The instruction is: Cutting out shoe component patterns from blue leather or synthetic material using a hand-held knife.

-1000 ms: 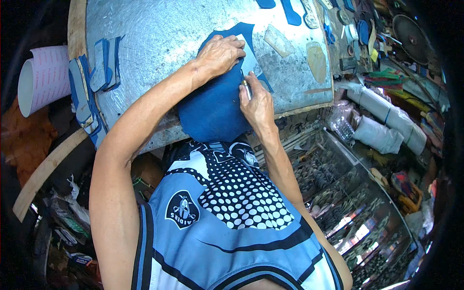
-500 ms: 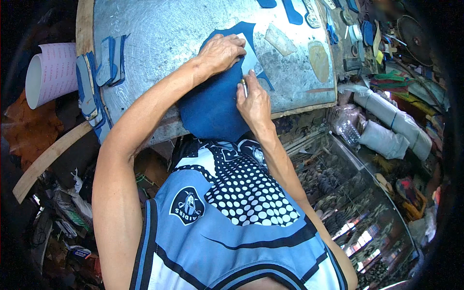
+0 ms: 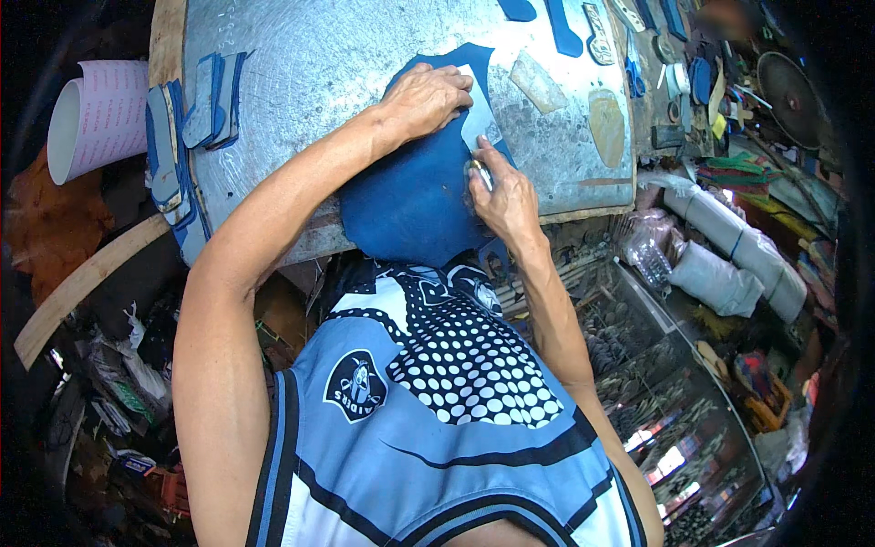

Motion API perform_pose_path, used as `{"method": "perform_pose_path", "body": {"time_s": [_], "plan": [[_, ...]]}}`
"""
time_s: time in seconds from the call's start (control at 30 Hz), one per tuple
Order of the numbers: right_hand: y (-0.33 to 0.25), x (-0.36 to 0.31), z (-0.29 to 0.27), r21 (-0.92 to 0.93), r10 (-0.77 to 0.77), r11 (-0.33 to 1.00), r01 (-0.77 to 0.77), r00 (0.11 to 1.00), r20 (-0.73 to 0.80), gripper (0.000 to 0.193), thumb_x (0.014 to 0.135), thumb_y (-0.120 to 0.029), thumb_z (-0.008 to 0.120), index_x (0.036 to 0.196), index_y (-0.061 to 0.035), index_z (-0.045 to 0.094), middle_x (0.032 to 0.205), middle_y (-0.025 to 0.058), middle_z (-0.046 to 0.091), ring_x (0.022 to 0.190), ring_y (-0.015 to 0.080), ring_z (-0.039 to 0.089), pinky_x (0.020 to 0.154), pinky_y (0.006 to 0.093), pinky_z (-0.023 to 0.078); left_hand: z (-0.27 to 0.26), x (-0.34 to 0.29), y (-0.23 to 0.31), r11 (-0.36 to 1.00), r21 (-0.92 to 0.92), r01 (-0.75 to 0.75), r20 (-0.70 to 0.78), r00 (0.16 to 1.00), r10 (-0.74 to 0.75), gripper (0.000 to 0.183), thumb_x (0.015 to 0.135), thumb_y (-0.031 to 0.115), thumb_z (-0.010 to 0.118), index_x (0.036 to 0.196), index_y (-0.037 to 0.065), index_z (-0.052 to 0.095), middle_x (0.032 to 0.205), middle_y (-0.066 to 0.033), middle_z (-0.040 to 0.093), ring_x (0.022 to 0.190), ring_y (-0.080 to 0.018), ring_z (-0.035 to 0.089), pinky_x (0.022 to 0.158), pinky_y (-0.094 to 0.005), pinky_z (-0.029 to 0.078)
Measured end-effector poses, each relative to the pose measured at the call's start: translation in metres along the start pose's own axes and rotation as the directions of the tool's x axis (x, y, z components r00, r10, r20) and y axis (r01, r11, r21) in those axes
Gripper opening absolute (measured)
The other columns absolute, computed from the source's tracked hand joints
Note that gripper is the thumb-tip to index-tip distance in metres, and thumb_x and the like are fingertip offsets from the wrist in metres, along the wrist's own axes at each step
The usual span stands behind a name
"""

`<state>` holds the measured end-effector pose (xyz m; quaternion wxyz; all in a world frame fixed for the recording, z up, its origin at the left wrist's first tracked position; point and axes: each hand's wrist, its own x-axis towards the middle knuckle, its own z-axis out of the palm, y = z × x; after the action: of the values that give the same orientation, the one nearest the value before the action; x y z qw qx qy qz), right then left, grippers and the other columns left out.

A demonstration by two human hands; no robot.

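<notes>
A blue leather-like sheet lies on the scratched metal-topped table, its near part hanging over the front edge. On its right side rests a pale, straight-edged pattern piece. My left hand presses this piece down onto the sheet with bent, closed fingers. Closer to me, my right hand grips a slim, shiny metallic tool, its index finger stretched up to the piece's lower end. The tool's working tip is hidden, so I cannot tell its exact kind.
Stacked blue-edged cut pieces sit at the table's left side. Two loose templates, one grey and one tan, lie at the right. A paper roll stands left of the table; wrapped rolls are on the right.
My right hand has shifted right and slightly toward me with the metallic tool, its index finger still by the pattern piece. My left hand stays pressed on that piece. The view has shifted slightly.
</notes>
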<state>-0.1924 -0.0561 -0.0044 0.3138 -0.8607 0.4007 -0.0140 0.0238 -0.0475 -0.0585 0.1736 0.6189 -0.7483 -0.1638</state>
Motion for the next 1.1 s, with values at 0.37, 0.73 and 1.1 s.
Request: {"method": "perform_pose_path", "body": {"time_s": [0.37,0.73,1.1], "plan": [[0.012,-0.003,-0.01,-0.126,-0.046,0.991,0.053,0.997,0.057,0.032,0.093,-0.022,0.06,0.123,-0.011,0.064,0.143,0.0229,0.049,0.1,0.0443,0.066,0.08,0.0494,0.057,0.009,-0.002,0.032,0.974,0.078,0.212,-0.086,0.975,-0.205,0.049,0.077,0.039,0.077,0.111,0.005,0.065,0.141,-0.0159,0.052,0.132,-0.0327,0.048,0.101,-0.0492,0.041],[0.032,0.003,-0.028,-0.077,-0.161,0.982,0.175,0.975,0.154,0.029,0.091,-0.018,0.061,0.119,-0.0123,0.065,0.142,0.0141,0.054,0.096,0.0389,0.069,0.081,0.0465,0.056,0.01,-0.003,0.043,0.941,0.045,0.336,-0.028,0.942,-0.335,0.051,0.077,0.037,0.078,0.118,0.009,0.062,0.15,-0.0142,0.044,0.141,-0.0299,0.039,0.111,-0.0587,0.033],[0.052,0.029,-0.054,-0.08,-0.358,0.915,0.395,0.888,0.289,0.026,0.091,-0.016,0.061,0.115,-0.011,0.067,0.134,0.01,0.061,0.098,0.0355,0.069,0.083,0.0437,0.056,0.012,-0.003,0.051,0.911,0.07,0.406,-0.007,0.913,-0.407,0.052,0.077,0.034,0.08,0.12,0.012,0.061,0.15,-0.01,0.043,0.142,-0.0307,0.035,0.115,-0.0581,0.029]]}}
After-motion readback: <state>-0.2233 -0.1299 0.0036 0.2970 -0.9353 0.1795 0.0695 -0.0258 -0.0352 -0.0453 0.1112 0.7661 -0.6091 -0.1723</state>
